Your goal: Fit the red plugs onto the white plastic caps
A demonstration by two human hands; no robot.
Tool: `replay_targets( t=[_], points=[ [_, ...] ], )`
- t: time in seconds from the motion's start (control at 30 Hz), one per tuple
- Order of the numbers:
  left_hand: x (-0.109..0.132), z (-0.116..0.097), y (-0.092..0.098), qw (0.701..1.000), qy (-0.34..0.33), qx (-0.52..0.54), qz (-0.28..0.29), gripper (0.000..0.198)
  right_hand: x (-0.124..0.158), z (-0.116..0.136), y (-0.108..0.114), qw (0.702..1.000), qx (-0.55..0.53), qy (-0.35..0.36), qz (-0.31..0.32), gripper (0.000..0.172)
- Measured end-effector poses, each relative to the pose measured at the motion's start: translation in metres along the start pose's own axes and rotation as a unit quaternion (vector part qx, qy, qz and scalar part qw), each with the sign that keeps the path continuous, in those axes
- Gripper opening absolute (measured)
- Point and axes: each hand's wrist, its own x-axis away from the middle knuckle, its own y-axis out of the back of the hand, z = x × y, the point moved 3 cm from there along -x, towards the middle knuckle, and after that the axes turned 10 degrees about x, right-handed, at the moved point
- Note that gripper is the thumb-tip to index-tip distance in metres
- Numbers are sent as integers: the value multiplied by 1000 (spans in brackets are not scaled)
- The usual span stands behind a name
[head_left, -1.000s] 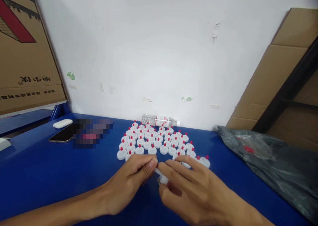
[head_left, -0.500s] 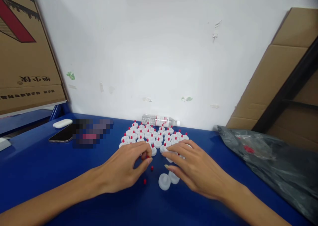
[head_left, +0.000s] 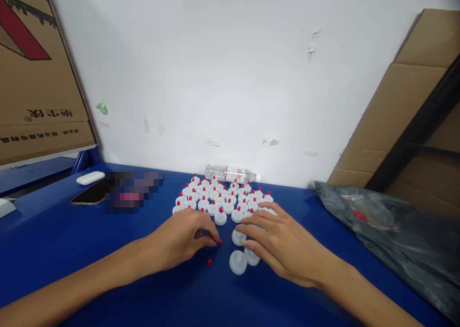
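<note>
Rows of several white caps with red tips (head_left: pixel 215 200) stand on the blue table (head_left: pixel 53 250). My left hand (head_left: pixel 179 238) rests on the table with its fingertips pinched on a small red plug (head_left: pixel 219 242). Another red plug (head_left: pixel 209 262) lies loose just in front of it. My right hand (head_left: pixel 280 243) lies over the near caps with fingers spread, its fingertips touching a plain white cap (head_left: pixel 237 237). Two more plain white caps (head_left: pixel 238 263) sit by its thumb.
A clear water bottle (head_left: pixel 232 174) lies against the wall behind the caps. A phone (head_left: pixel 88 197) and a white case (head_left: pixel 90 177) lie at the left. A dark plastic bag (head_left: pixel 388 236) covers the right side. Cardboard boxes (head_left: pixel 32 78) stand at both sides.
Both hands parted from a joint pinch and set pieces down. The left hand then came down onto a red plug, and the right hand drew a white cap nearer.
</note>
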Motion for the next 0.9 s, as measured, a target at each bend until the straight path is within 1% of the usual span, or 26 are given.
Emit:
replay_targets(
  t=[0.1, 0.17, 0.23, 0.27, 0.37, 0.43, 0.5, 0.57, 0.63, 0.73, 0.9],
  points=[
    [1, 0, -1, 1000, -1, 6, -4, 9, 1, -9, 2, 998, 44, -33, -37, 27],
    [1, -2, -1, 1000, 10, 1, -8, 8, 1, -16, 4, 993, 79, -52, -68, 25],
    [1, -5, 0, 1000, 27, 1, -3, 14, 2, -21, 6, 989, 100, -61, -86, 24],
    [1, -6, -1, 999, 37, 5, 2, 18, 2, -22, 6, 989, 105, -65, -85, 23],
    [1, -9, -1, 998, 53, 21, 19, 29, 2, -25, 3, 989, 113, -81, -46, 20],
    [1, -10, -1, 998, 54, 23, 22, 31, 2, -26, -2, 989, 120, -88, -12, 20],
    [0, -10, -2, 998, 56, 23, 23, 30, 3, -26, -6, 988, 123, -90, 9, 20],
    [0, -8, -2, 998, 56, 23, 23, 28, 4, -27, -9, 989, 121, -87, 18, 17],
    [1, -7, -2, 998, 52, 17, 20, 25, 5, -28, -9, 990, 112, -84, 13, 15],
    [3, -9, -1, 999, 31, -10, -4, 20, 5, -27, -6, 992, 92, -82, -17, 13],
    [5, -17, 1, 997, -30, -34, -66, 20, 6, -24, 0, 991, 52, -98, -68, 9]
  ],
)
